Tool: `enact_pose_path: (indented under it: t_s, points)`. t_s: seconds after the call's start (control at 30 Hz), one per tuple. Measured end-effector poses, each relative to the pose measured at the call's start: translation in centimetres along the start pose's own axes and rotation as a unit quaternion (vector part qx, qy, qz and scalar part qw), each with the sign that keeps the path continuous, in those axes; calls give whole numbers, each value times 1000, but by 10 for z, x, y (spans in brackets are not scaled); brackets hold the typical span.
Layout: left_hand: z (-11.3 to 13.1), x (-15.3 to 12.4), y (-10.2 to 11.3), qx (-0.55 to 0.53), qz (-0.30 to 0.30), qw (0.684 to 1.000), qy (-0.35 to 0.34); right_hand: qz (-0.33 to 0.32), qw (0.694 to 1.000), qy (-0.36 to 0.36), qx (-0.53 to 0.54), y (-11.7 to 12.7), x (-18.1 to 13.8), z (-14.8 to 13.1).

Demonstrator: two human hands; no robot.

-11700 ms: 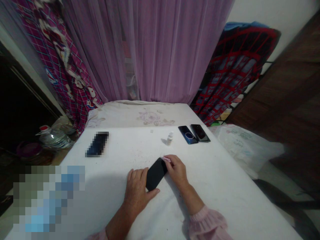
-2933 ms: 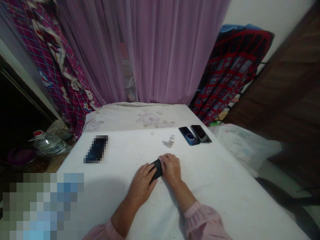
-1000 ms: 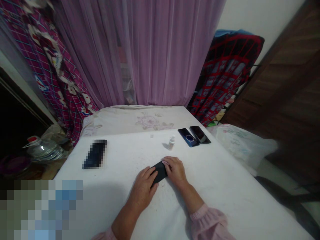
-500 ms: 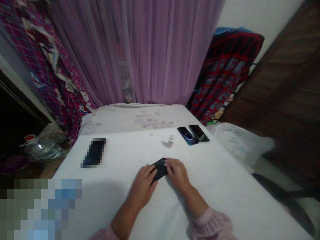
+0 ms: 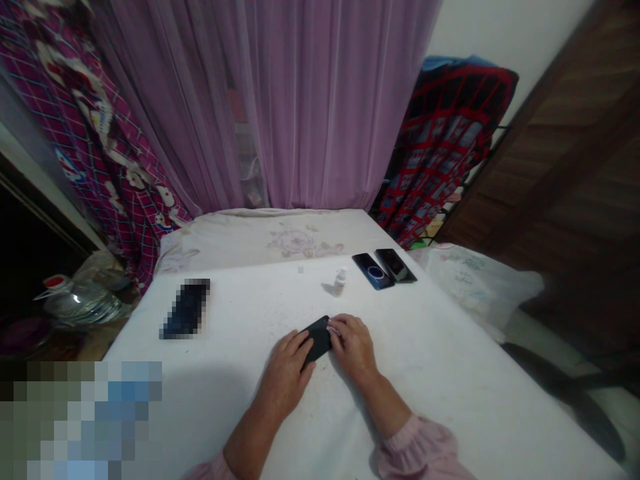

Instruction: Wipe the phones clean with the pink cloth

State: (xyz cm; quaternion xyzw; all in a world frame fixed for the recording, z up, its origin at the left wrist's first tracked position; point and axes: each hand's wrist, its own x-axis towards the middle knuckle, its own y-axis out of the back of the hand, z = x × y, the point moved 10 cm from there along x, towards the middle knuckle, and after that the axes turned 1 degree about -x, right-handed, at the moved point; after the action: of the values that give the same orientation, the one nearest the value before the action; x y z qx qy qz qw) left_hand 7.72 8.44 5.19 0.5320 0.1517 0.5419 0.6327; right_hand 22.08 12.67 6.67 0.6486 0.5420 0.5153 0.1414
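1. The left hand (image 5: 286, 375) lies palm down on the white table cover (image 5: 450, 373). Its fingers are stretched nearly flat, and their tips rest on the near end of a black phone (image 5: 319, 335). It presses on the phone rather than gripping it.
2. The right hand (image 5: 355, 347) sits just beside the left. Its fingers are bent, and their tips meet the far right edge of the same phone.
3. A pale pinkish speck shows at the right fingertips (image 5: 334, 328). The view is too dim and small to tell whether they pinch something there.
4. The black phone lies flat on the cover between the two hands, slanting away from the left hand, with only its far end uncovered.
5. A small white bottle (image 5: 340, 281) stands upright beyond the right hand, near it but apart.
6. Two dark phones (image 5: 385, 268) lie side by side, touching, further out past the bottle and to the right.
7. Another dark phone (image 5: 186, 309) lies well apart, beyond and to the left of the left hand.
8. A purple curtain (image 5: 300, 107) hangs far beyond both hands.
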Motion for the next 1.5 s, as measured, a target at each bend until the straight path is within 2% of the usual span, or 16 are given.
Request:
enact_pose_path:
  t_s: [0.13, 0.3, 0.63, 0.9, 1.2, 1.5]
  points:
    - [-1, 0, 0, 3, 2, 1000, 7, 4, 999, 21, -24, 1, -6, -14]
    - [-3, 0, 1, -4, 7, 1000, 9, -5, 998, 63, -6, -3, -13, -37]
    - [-1, 1, 1, 8, -2, 1000, 4, 12, 999, -21, -30, 5, -5, 1]
    - [-3, 0, 1, 10, 3, 1000, 10, -10, 999, 51, -6, 1, -16, -36]
    - [-2, 0, 2, 8, 4, 1000, 8, 1, 998, -26, -54, 10, -9, 4]
    - [-1, 1, 3, 9, 6, 1000, 7, -12, 999, 50, -4, 4, -19, -31]
